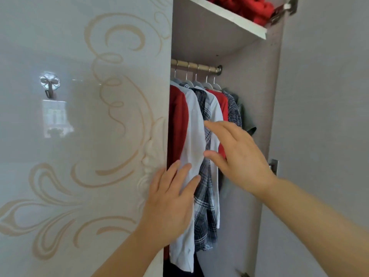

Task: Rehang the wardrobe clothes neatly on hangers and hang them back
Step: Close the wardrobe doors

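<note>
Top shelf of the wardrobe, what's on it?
Bunched red cloth lies on the shelf. What garments these are and anything behind them cannot be seen; the frame cuts them off.

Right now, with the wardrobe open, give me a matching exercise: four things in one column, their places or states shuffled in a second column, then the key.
Things
1. left hand
2. red fabric pile
3. green shirt
4. plaid shirt

Places or states
A. on the top shelf
B. farthest right on the rail
C. fingers straight, on the white shirt
D. hanging just right of that white shirt

Pairs: 1-C, 2-A, 3-B, 4-D
</note>
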{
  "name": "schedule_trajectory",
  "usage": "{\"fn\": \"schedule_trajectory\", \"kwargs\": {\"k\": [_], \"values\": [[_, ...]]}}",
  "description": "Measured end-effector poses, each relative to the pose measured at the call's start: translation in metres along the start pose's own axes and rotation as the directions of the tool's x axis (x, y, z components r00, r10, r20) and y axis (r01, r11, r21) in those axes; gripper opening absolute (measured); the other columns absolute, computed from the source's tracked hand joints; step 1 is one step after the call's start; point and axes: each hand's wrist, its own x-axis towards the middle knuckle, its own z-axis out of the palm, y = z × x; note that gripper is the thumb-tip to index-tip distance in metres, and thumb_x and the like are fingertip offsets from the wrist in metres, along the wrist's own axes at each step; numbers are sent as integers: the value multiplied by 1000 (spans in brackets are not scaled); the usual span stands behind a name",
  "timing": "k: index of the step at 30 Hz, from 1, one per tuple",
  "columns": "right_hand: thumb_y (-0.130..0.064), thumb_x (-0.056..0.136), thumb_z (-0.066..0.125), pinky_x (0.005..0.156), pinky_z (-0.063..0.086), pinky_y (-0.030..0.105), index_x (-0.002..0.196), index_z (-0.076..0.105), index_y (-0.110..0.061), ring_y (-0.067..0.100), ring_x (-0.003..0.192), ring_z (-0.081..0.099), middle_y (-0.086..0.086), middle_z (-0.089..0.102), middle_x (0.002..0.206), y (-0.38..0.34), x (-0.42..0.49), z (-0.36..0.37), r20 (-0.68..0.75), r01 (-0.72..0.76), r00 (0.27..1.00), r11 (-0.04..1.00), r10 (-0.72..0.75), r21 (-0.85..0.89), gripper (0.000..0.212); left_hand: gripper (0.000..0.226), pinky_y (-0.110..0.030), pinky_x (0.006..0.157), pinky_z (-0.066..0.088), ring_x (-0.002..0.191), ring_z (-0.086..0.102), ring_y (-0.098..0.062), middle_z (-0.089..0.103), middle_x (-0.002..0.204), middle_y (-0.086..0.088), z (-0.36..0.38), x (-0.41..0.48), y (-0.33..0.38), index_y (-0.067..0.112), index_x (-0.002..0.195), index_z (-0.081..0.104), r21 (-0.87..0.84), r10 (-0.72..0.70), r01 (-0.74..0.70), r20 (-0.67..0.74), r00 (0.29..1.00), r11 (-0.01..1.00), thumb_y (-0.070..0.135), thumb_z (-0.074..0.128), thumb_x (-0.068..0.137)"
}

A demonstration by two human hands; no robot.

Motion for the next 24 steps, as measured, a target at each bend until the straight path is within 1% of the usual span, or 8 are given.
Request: {"fn": "schedule_trajectory", "kwargs": {"k": [3,6,11,12,14,17,21,24], "values": [[-26,82,66,94,32,24,129,51,-8,17,111,44,10,56,121,22,-29,-38,-38,-96,995,992,94,-80,53,42,-49,104,35,122,48,-30,56,128,-9,8,21,40,16,116,63,-108,33,-33,3,999,994,24,60,75],[-29,83,60,95,38,31,128,52,-10,23,110,51,8,56,122,38,-57,-79,-52,-197,980,971,191,-136,49,40,-48,104,33,121,51,-28,57,127,-9,11,43,86,16,117,62,-198,62,-60,0,998,978,27,53,79],[-24,84,63,93,47,42,124,55,-7,31,108,56,11,57,120,63,-108,-148,-79,-258,966,936,247,-238,44,49,-44,104,26,118,49,-27,58,123,-8,11,75,167,15,117,61,-301,114,-122,-46,992,946,22,73,71],[-24,85,63,92,47,42,125,55,-7,29,108,56,11,57,121,68,-119,-163,-84,-261,965,932,248,-251,44,49,-44,103,26,117,48,-26,58,123,-8,9,80,184,15,118,61,-315,123,-134,-54,991,939,22,73,70],[-30,88,58,92,46,34,125,54,-9,21,108,54,7,56,121,79,-143,-194,-104,-258,966,925,238,-279,43,49,-43,103,26,116,44,-23,58,122,-7,5,91,217,15,117,60,-348,136,-155,-79,988,924,21,73,70],[-35,89,48,91,41,25,125,54,-12,13,107,49,3,56,119,97,-181,-239,-128,-270,962,911,241,-311,43,50,-42,104,26,114,43,-23,58,120,-8,-4,111,267,14,116,61,-364,144,-175,-109,983,915,20,74,69],[-32,90,57,89,40,28,122,57,-11,14,105,48,5,59,115,128,-227,-288,-163,-342,938,888,304,-309,38,46,-46,105,32,116,52,-31,56,127,-12,-24,150,327,12,119,60,-345,134,-180,-154,979,921,21,70,75],[-29,84,54,87,42,31,120,58,-9,23,102,56,8,60,113,146,-253,-309,-151,-361,932,876,329,-321,41,41,-46,106,24,122,48,-33,52,132,-14,-38,180,359,11,122,58,-319,139,-211,-233,962,924,23,62,83]]}}
